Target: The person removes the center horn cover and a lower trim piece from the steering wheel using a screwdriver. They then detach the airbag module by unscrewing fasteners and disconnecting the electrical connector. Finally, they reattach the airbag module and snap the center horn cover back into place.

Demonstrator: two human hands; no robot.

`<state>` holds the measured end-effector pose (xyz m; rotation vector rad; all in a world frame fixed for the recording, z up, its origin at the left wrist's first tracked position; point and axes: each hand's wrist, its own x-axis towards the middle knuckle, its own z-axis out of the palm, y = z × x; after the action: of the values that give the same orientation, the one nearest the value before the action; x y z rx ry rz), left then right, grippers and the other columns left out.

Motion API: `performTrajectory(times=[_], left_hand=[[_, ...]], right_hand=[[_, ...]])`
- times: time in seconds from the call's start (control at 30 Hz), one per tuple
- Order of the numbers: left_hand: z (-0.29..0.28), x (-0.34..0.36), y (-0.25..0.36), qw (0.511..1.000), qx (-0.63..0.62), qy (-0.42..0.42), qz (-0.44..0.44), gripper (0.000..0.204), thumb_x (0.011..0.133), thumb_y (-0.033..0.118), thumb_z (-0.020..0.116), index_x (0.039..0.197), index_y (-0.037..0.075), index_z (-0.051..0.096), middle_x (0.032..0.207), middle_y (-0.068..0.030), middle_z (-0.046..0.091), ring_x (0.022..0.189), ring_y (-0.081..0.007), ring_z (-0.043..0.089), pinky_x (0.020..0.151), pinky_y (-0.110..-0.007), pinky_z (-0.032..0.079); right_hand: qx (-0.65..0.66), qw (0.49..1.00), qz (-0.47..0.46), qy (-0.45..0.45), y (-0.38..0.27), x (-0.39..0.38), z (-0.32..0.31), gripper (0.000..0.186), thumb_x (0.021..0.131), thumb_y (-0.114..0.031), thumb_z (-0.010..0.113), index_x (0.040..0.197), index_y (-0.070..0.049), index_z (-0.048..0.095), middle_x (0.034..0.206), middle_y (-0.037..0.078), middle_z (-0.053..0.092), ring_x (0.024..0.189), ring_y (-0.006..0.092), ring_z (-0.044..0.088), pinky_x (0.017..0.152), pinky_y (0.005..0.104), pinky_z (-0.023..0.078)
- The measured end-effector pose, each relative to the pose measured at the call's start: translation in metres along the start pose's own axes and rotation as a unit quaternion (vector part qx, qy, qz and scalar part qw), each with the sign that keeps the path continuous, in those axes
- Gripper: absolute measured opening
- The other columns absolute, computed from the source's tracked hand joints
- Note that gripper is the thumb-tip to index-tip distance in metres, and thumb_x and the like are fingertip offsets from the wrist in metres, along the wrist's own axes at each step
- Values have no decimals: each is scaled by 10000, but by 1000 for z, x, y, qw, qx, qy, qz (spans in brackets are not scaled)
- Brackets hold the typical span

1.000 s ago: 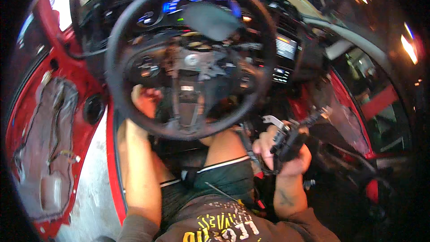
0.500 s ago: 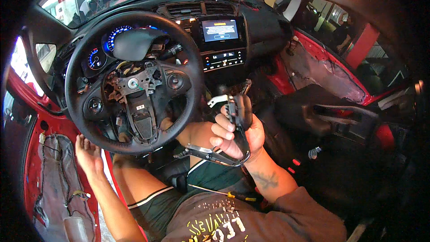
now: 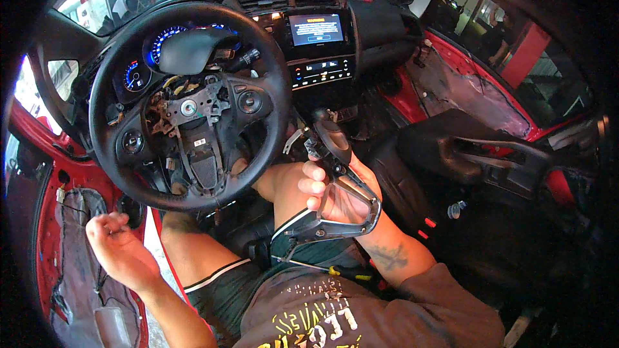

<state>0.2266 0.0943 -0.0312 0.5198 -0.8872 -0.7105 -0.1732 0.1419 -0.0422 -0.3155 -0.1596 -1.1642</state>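
My right hand grips a black plastic steering wheel trim piece over my lap. Its grey-edged frame bends in a V below my fingers, while a rounded black end with a small metal bracket points up toward the dash. Some of the trim lies hidden behind my fingers. By the driver's door, my left hand is raised with nothing visible in it, its fingers loosely bent and apart. The steering wheel stands in front of me, its centre cover off and the metal hub bare.
A screwdriver with a yellow handle lies across my lap. The red door frame is at my left. A lit dash screen faces me, and a black seat stands on the right. Another person is outside the right window.
My left hand has lifted away from the door side, its fingers bending. My right hand has turned the trim piece, so its frame now shows more broadly and sits slightly further right.
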Motion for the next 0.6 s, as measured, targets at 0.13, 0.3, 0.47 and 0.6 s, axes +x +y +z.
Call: performTrajectory(times=[0.13,0.3,0.47,0.6], left_hand=[[62,-19,-1,955,175,-225,-80,159,1014,74,665,1162,16,657,1035,-56,641,1028,-152,605,960,-320,489],[124,-72,-18,889,21,-339,-307,463,994,163,759,1392,33,562,1230,-47,591,1132,-149,581,1013,-331,485],[103,-130,-47,915,-44,-270,-297,742,905,260,897,1444,66,425,1252,-65,542,1155,-176,554,1042,-358,473],[92,-133,-55,868,-67,-349,-348,804,895,305,913,1494,51,439,1314,-81,552,1197,-179,554,1069,-360,469]], right_hand=[[-11,998,52,-43,1,5,-3,528,1156,-446,379,1428,-38,575,1121,160,624,1000,320,606,932,577,557],[-215,973,75,-46,11,1,-11,540,1129,-391,461,1486,10,523,1207,189,709,890,263,681,905,570,585],[-577,811,85,46,9,-25,8,449,1064,-335,681,1363,-23,562,1236,108,671,1121,200,644,1065,373,460],[-732,681,12,-23,3,-30,18,415,991,-204,785,1299,-28,571,1227,133,662,1130,234,643,1048,374,459]])
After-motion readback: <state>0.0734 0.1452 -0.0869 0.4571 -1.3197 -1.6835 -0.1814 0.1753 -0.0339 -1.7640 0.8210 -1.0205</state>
